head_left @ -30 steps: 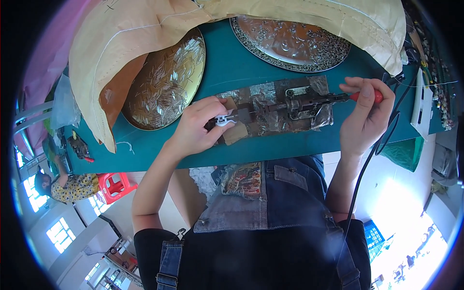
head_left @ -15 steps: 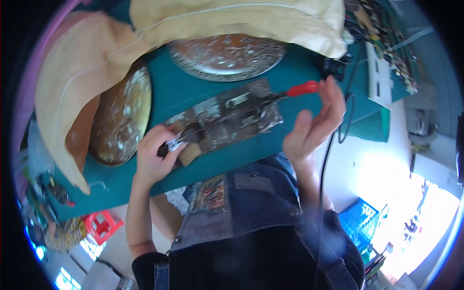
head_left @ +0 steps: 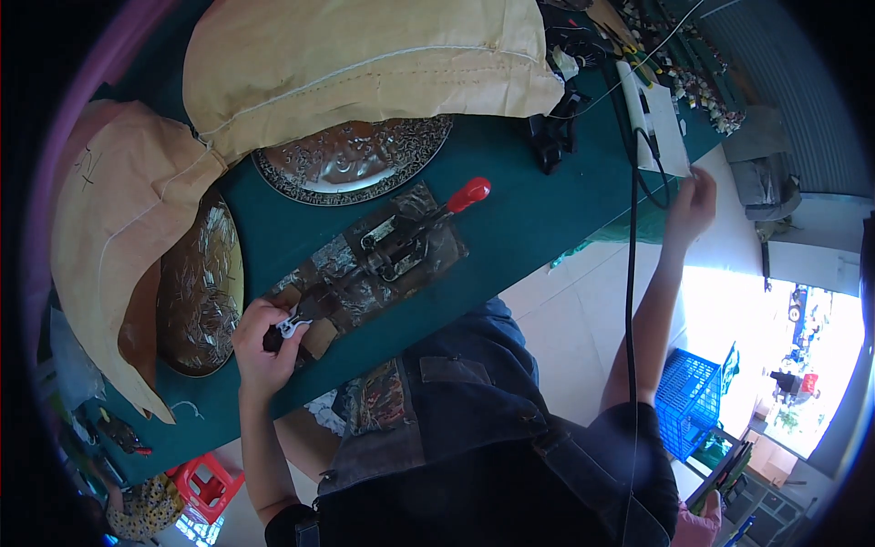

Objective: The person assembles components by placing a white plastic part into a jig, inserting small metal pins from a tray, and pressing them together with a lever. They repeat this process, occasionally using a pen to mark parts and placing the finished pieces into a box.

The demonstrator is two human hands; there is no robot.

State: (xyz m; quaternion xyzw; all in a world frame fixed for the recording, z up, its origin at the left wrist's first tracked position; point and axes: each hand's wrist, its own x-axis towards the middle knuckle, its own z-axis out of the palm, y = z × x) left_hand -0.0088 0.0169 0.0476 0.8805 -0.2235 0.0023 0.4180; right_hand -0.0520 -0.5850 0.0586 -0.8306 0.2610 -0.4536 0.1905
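My left hand (head_left: 260, 351) is closed at the near left end of a long, dark, worn clamping jig (head_left: 351, 273), pinching a small shiny white piece (head_left: 290, 325). A dark part beside that piece is half hidden by my fingers. Tan blocks (head_left: 319, 337) sit at this end of the jig. On its other end is a metal toggle clamp (head_left: 392, 248) with a red handle (head_left: 469, 194) angled up to the right. Far to the right, my right hand (head_left: 693, 210) is at the table's edge beside a white panel (head_left: 661, 128). Its fingers are curled, and what they hold is unclear.
Two round trays (head_left: 219, 283) (head_left: 355, 155) hold many small shiny pieces, partly covered by tan stitched sheets (head_left: 365, 64). A black cable (head_left: 631, 301) hangs across the right side. A black holder (head_left: 551, 137) stands on the green table (head_left: 510, 219). Below are a red stool (head_left: 205, 488) and blue crate (head_left: 688, 401).
My right hand has left the red handle's side and moved right to the table's edge by the white panel. My left hand stays at the jig's end. The view has shifted.
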